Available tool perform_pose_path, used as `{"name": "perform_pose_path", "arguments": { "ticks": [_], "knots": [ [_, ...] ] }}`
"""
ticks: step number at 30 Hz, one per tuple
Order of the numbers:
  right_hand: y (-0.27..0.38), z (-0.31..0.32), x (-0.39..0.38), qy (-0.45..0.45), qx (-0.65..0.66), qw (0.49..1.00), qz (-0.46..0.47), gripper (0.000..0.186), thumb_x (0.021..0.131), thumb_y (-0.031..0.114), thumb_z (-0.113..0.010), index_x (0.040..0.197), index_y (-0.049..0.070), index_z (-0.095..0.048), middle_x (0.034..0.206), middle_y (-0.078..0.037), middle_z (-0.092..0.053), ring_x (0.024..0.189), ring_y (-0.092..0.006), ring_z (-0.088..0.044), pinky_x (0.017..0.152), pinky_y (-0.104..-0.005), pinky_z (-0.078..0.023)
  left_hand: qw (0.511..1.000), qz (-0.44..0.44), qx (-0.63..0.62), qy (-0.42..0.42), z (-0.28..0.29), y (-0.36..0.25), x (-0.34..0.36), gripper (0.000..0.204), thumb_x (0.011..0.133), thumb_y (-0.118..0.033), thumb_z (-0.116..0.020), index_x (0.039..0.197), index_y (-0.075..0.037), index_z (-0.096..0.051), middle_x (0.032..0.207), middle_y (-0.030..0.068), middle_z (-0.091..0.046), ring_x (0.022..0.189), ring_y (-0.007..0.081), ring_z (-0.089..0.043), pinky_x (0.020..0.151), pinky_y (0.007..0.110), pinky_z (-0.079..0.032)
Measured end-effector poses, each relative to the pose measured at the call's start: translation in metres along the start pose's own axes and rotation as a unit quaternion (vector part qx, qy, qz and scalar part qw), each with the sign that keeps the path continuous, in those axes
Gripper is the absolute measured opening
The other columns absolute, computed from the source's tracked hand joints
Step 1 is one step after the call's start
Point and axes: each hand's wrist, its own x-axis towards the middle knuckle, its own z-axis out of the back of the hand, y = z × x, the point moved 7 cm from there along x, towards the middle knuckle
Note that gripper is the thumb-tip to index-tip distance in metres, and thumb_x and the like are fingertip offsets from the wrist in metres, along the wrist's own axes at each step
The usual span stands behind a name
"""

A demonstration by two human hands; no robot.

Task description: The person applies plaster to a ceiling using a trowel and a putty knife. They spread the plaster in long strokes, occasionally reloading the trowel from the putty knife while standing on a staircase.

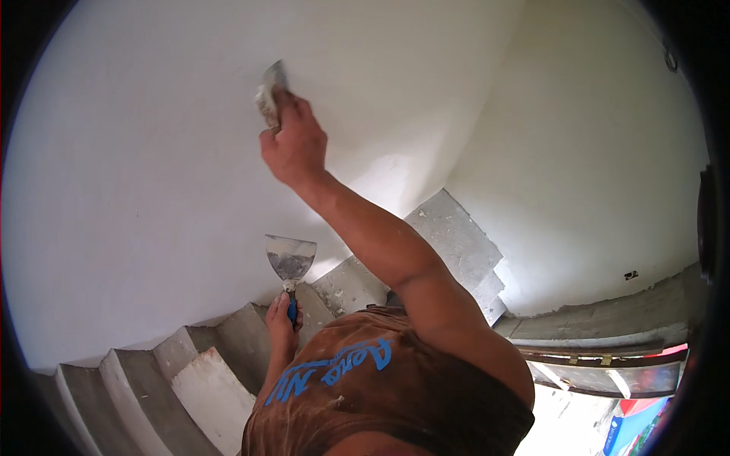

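Note:
Raised against the pale wall [152, 152], my right hand [298, 144] grips a putty knife [275, 76]. Whitish filler coats part of that tool, and its blade lies at or close to the wall surface; the handle is mostly hidden by my fingers. Lower down, near my waist, my left hand [281, 325] is wrapped round the blue handle of a wider putty knife [291, 257]. Its flared metal blade points up and carries grey-white smears. This second blade appears apart from the wall.
Bare concrete stairs [141, 380] run along the wall's foot at lower left, with a pale board [215, 395] lying on them. A grey landing [455, 235] fills the corner. To the right stands another wall [585, 167] with a small electrical box [631, 275]. A bright opening shows at lower right.

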Motion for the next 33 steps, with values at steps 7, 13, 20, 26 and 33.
{"name": "perform_pose_path", "arguments": {
  "ticks": [7,13,20,26,33],
  "knots": [
    [0.058,0.090,0.086,0.151,0.065,0.984,0.067,0.045,0.080,0.014,-0.057,0.125,0.010,-0.061,0.104,-0.017,-0.069,0.100,-0.0372,-0.064,0.090,-0.0446,-0.052,0.996,-0.070,0.013,-0.051,-0.010,-0.020,-0.020,0.023,0.099,-0.028,-0.057,0.105,-0.007,-0.060,0.072,0.0047,-0.060,0.047,0.0100,-0.050,0.040,0.023,-0.037],
    [0.159,0.142,0.224,-0.045,-0.195,0.835,0.512,0.048,0.077,0.009,-0.060,0.123,0.020,-0.066,0.118,-0.004,-0.068,0.103,-0.0241,-0.065,0.086,-0.0389,-0.054,0.998,-0.059,-0.006,-0.017,-0.014,0.000,-0.019,0.024,0.099,-0.028,-0.056,0.107,-0.006,-0.059,0.072,0.0050,-0.060,0.047,0.0106,-0.050,0.038,0.023,-0.036],
    [0.149,0.098,0.195,0.062,-0.255,0.875,0.408,0.046,0.090,0.006,-0.055,0.135,0.010,-0.055,0.138,-0.010,-0.056,0.125,-0.0269,-0.054,0.107,-0.0399,-0.042,0.997,-0.053,-0.053,-0.029,-0.016,0.014,-0.003,0.025,0.099,-0.029,-0.056,0.109,-0.007,-0.061,0.073,0.0044,-0.060,0.048,0.0095,-0.051,0.039,0.023,-0.037],
    [0.046,0.031,0.092,-0.076,-0.191,0.899,0.386,0.048,0.078,0.010,-0.061,0.126,0.019,-0.065,0.128,-0.012,-0.060,0.110,-0.0362,-0.059,0.091,-0.0433,-0.053,0.999,-0.036,-0.015,-0.017,-0.003,0.014,0.010,0.024,0.098,-0.031,-0.057,0.104,-0.008,-0.061,0.073,0.0039,-0.061,0.049,0.0093,-0.051,0.040,0.023,-0.038],
    [0.016,-0.041,-0.076,0.055,-0.059,0.971,0.224,0.054,0.083,0.006,-0.055,0.137,0.005,-0.052,0.137,-0.027,-0.049,0.114,-0.0496,-0.057,0.093,-0.0530,-0.052,0.989,-0.119,-0.054,-0.070,-0.013,-0.036,-0.006,0.024,0.099,-0.030,-0.057,0.108,-0.008,-0.060,0.071,0.0024,-0.060,0.047,0.0081,-0.049,0.039,0.020,-0.036]
  ]
}}
